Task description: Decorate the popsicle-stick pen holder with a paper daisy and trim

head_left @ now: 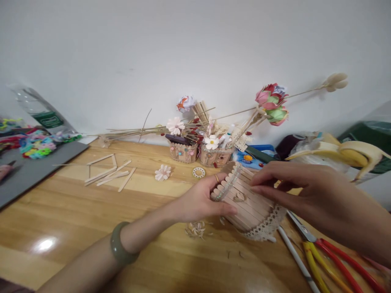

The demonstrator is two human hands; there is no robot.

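A pot made of popsicle sticks, with glittery trim near its rim and cream lace round its base, lies tilted on its side above the table. My left hand grips it by the rim end, thumb on the outside and fingers reaching round the opening. On the pot's side sits a small pale petal-like piece. The thumb and fingertips of my right hand are pinched together against the sticks; whatever is between them is too small to make out. Below lies a little heap of pale petals or shavings.
Two decorated stick pots with paper flowers and dried stems stand by the wall. Loose popsicle sticks, a white flower and a wooden ring lie on the table. Scissors, a white pen and a banana peel are at right.
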